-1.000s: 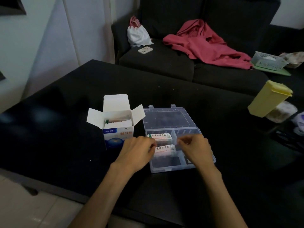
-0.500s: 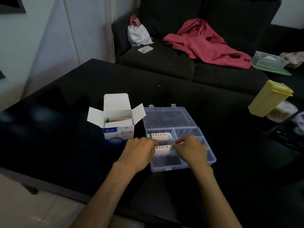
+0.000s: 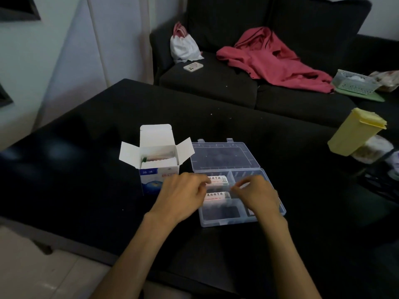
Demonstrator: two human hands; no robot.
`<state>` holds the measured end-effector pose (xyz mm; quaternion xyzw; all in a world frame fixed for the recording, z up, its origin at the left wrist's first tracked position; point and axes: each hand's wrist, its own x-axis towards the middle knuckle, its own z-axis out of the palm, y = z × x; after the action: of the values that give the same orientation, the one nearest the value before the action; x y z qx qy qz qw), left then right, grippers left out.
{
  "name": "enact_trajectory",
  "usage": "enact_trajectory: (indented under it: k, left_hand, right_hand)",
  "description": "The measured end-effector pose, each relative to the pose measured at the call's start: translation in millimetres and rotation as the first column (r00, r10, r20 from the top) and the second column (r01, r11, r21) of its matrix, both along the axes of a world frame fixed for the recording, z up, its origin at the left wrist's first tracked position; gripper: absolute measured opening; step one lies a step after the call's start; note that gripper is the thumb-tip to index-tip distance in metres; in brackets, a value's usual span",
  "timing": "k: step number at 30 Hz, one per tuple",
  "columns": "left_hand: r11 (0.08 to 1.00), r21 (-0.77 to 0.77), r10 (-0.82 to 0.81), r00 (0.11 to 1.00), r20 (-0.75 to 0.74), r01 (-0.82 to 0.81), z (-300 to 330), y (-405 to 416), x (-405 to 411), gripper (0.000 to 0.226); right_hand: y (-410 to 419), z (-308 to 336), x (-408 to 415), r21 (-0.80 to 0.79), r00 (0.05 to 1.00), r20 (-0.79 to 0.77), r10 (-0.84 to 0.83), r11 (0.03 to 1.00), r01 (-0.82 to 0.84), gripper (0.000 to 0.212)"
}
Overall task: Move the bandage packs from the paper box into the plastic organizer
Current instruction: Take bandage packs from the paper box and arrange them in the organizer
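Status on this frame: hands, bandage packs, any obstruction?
Left hand and right hand over the plastic organizer, grips unclear. Two bandage packs in its left compartments. More in the open paper box. Nothing blocking.

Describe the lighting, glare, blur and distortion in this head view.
Head view: dim room light, so the black table swallows detail; pale hazy reflections on its left side; the organizer lid shows faint sheen; both the left hand and right hand are slightly motion-soft; wide-angle lens bends the wall edges and tilts the yellow container.
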<state>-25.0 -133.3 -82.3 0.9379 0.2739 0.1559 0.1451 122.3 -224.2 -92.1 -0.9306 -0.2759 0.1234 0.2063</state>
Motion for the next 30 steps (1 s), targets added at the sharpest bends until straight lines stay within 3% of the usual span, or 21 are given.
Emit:
enact_trajectory:
  k: [2,4,6,8,10,12,13,15,17,19,24,27,30]
  left_hand:
    - [0.986,0.075,0.126,0.963,0.239,-0.148,13.0,2.7,-9.9,0.017]
    - [0.926,0.146,0.206,0.791,0.575,-0.348,21.1,12.7,-24.3,0.012]
    - [0.85,0.127,0.294,0.66,0.691,-0.512,24.3,22.7,-39.7,0.019]
    - [0.795,-0.026,0.477,0.598,0.644,-0.606,25.7,32.8,-51.5,0.028]
    - [0.715,-0.338,0.689,0.531,0.494,-0.612,19.6,45.9,-60.5,0.05]
    - [0.576,-0.67,0.8,0.49,0.345,-0.468,14.7,57.6,-69.5,0.049]
    - [0.53,-0.746,0.806,0.513,0.295,-0.403,12.5,62.5,-74.6,0.037]
    - [0.531,-0.74,0.764,0.612,0.206,-0.413,11.6,63.7,-79.8,0.022]
    - [0.556,-0.71,0.719,0.679,0.15,-0.432,13.5,65.5,-84.9,0.027]
    - [0.551,-0.724,0.681,0.725,0.104,-0.414,16.7,67.4,-89.2,0.023]
    - [0.522,-0.76,0.686,0.719,0.106,-0.386,14.4,68.3,-88.8,0.017]
    - [0.505,-0.793,0.698,0.701,0.144,-0.34,8.2,70.5,-82.8,0.013]
    - [0.491,-0.821,0.708,0.683,0.18,-0.293,4.3,71.9,-79.4,0.01]
  right_hand:
    - [-0.5,10.4,-1.9,0.114,0.999,0.043,0.028,0.993,-0.033,0.01]
    - [5.2,24.5,-11.3,0.256,0.986,0.104,0.131,0.954,-0.153,0.009]
    - [17.2,39.8,-27.8,0.374,0.943,0.186,0.277,0.867,-0.328,0.017]
    - [33.5,52.9,-47.5,0.404,0.88,0.22,0.421,0.782,-0.475,0.021]
    - [50.4,56.7,-65.9,0.376,0.813,0.219,0.54,0.722,-0.581,0.025]
    - [62.5,50.8,-79.0,0.308,0.769,0.233,0.595,0.705,-0.639,0.027]
    - [67.8,45.5,-84.5,0.275,0.766,0.235,0.598,0.715,-0.642,0.028]
    - [70.5,37.5,-86.5,0.269,0.802,0.223,0.554,0.756,-0.597,0.025]
    - [75.0,37.5,-84.1,0.262,0.828,0.2,0.524,0.785,-0.561,0.022]
    - [82.9,45.7,-80.0,0.151,0.806,0.161,0.57,0.793,-0.591,0.025]
    - [111.1,77.3,-73.0,-0.287,0.672,-0.033,0.74,0.637,-0.715,0.036]
    - [123.9,87.1,-73.4,-0.412,0.646,-0.105,0.756,0.558,-0.72,0.042]
    - [129.1,86.3,-72.1,-0.425,0.626,-0.158,0.764,0.519,-0.741,0.041]
